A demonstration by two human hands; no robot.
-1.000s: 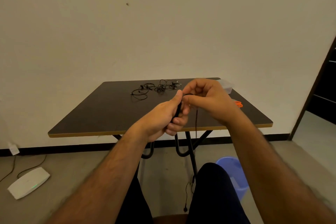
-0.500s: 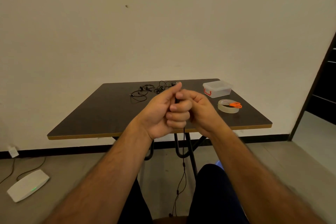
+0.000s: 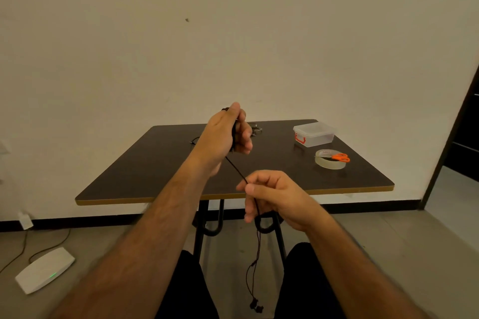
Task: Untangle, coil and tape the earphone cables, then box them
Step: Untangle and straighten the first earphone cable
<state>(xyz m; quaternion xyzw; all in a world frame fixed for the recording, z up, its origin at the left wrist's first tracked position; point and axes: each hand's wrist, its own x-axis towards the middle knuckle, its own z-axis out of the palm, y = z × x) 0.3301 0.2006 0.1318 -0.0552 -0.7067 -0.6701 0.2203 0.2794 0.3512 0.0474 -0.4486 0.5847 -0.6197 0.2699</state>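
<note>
My left hand (image 3: 225, 134) is raised over the dark table (image 3: 160, 168) and grips a small coil of black earphone cable (image 3: 237, 169). The cable runs taut down to my right hand (image 3: 274, 195), which pinches it between thumb and forefinger near the table's front edge. Below that hand the cable hangs between my knees, and its earbuds (image 3: 256, 304) dangle near the floor. A tangle of other black earphones (image 3: 255, 128) lies at the table's far side, partly hidden behind my left hand. A clear lidded box (image 3: 315, 134) with red clips stands at the far right.
A roll of clear tape (image 3: 330, 162) with orange-handled scissors (image 3: 340, 157) lying on it sits in front of the box. A white device (image 3: 44, 269) with a green light and its cord lie on the floor at the left. A dark doorway is at the right.
My hands were together at the coil; now the right hand has dropped down along the cable toward me, and the left has lifted higher with the coil.
</note>
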